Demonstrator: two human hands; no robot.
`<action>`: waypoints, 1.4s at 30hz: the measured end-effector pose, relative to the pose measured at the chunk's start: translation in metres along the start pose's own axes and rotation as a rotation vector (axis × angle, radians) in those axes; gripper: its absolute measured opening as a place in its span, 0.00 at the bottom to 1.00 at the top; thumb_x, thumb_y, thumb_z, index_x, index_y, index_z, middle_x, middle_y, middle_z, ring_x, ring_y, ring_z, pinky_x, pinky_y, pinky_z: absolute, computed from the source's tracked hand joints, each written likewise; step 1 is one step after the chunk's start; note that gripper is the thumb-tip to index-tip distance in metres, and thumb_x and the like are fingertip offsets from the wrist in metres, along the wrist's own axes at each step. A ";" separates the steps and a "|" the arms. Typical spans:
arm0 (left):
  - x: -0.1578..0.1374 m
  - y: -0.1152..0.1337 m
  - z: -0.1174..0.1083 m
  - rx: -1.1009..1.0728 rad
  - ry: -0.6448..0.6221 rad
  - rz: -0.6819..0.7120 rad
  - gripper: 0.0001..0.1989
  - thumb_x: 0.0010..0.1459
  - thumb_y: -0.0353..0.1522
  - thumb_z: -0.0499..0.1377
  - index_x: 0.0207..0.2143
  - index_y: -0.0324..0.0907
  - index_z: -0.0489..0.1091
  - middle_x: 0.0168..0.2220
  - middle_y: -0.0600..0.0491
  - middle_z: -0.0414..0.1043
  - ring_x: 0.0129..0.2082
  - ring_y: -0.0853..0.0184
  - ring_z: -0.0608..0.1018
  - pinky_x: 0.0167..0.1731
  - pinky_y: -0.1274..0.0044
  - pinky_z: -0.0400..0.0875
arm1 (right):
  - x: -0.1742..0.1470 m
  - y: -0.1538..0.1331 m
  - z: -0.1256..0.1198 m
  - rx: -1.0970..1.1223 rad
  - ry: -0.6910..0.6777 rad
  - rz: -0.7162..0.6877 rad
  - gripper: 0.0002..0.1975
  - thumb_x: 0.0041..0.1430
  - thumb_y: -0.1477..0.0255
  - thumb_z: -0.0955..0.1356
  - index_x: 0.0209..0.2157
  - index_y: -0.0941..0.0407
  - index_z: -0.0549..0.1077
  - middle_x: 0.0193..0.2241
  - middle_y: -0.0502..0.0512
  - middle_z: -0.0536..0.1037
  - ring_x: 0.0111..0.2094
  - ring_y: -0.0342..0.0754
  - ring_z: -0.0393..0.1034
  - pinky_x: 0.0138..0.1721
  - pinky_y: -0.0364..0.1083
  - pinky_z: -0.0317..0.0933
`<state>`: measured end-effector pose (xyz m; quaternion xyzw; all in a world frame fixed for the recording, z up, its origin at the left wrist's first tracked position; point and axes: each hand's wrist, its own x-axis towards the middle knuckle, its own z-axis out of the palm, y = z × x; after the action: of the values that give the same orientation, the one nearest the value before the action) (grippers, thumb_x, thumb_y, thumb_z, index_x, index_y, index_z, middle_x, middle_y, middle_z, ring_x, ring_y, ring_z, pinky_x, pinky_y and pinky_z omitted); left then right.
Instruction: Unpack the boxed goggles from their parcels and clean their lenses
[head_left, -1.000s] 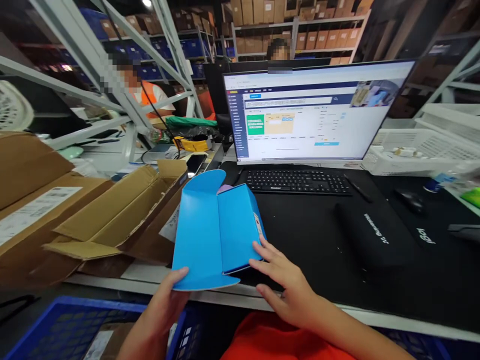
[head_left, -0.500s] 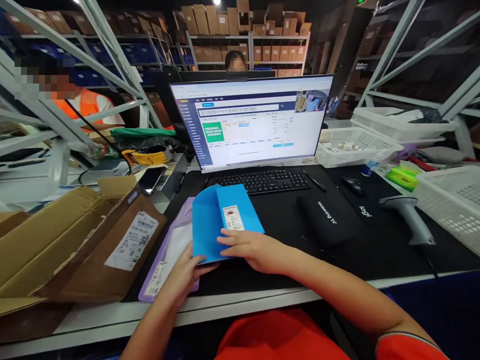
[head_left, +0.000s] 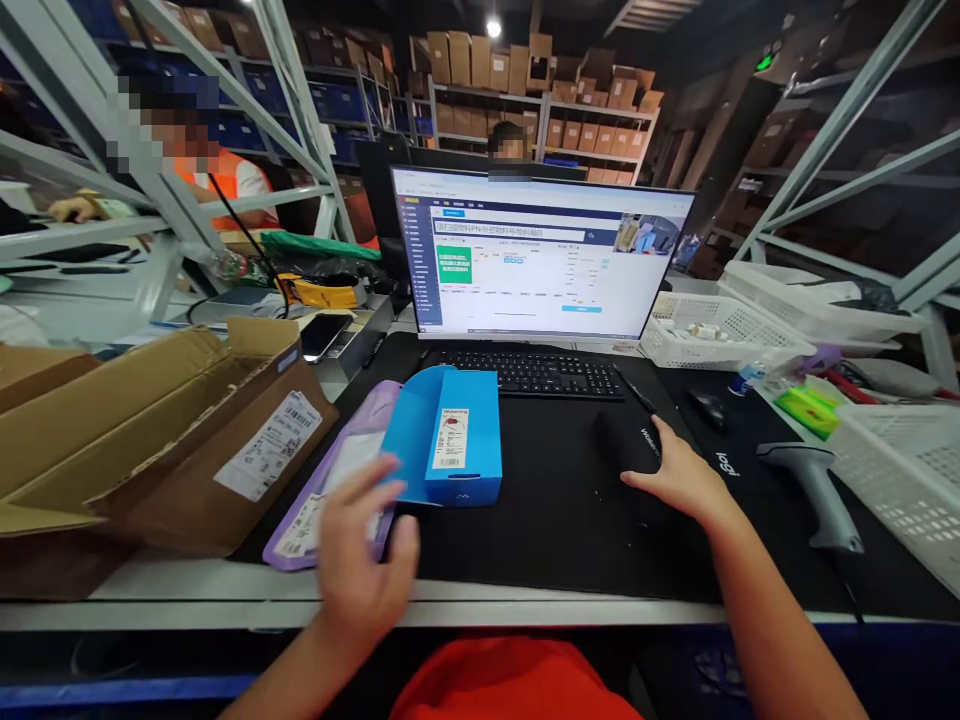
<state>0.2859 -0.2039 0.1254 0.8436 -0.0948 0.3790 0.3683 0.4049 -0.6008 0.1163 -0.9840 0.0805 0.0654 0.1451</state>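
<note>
The blue box [head_left: 463, 440], with a white product label on its top, lies on the black desk mat, its lid flap folded out to the left. My left hand [head_left: 360, 550] hovers in front of that flap, a little blurred, fingers spread and holding nothing. Beneath and beyond it is a purple-edged packet [head_left: 289, 545] with a white label. On the right, my right hand [head_left: 686, 475] grips the end of a black zip case [head_left: 619, 445] with pale lettering, thumb on the near side and fingers over the far side. The case rests on the mat.
An open cardboard box [head_left: 262, 450] stands at the left. Behind the mat are a keyboard [head_left: 555, 375] and a monitor [head_left: 540, 260]. A mouse [head_left: 707, 408], a barcode scanner [head_left: 814, 490] and white baskets [head_left: 907, 470] line the right side. Two people are beyond the desk.
Both hands have let go of the blue box, which now lies flat on the mat. My left hand has drawn back toward me; my right hand has moved right onto the black case.
</note>
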 end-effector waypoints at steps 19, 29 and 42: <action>0.028 0.050 0.197 -1.007 -0.417 -0.844 0.45 0.42 0.42 0.73 0.60 0.36 0.60 0.54 0.38 0.72 0.55 0.48 0.75 0.57 0.58 0.69 | -0.023 -0.032 0.007 0.475 0.323 -0.784 0.15 0.69 0.63 0.65 0.52 0.50 0.76 0.42 0.53 0.83 0.41 0.49 0.80 0.45 0.47 0.75; 0.046 0.035 0.170 -0.354 -0.449 -0.158 0.51 0.40 0.42 0.72 0.66 0.43 0.58 0.60 0.43 0.68 0.59 0.50 0.71 0.62 0.61 0.65 | 0.055 -0.029 -0.046 0.487 0.024 -0.957 0.21 0.65 0.58 0.67 0.58 0.44 0.72 0.61 0.54 0.71 0.60 0.54 0.68 0.55 0.52 0.71; 0.034 0.037 0.173 -0.167 -0.609 0.002 0.59 0.37 0.52 0.73 0.69 0.47 0.55 0.58 0.42 0.68 0.56 0.47 0.73 0.59 0.59 0.66 | 0.012 -0.022 -0.036 0.180 0.561 -0.811 0.16 0.67 0.55 0.62 0.42 0.44 0.79 0.39 0.53 0.83 0.40 0.57 0.79 0.43 0.58 0.74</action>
<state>0.3919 -0.3461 0.0934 0.8851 -0.2326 0.1002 0.3905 0.4244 -0.5922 0.1546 -0.8994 -0.2671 -0.2703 0.2162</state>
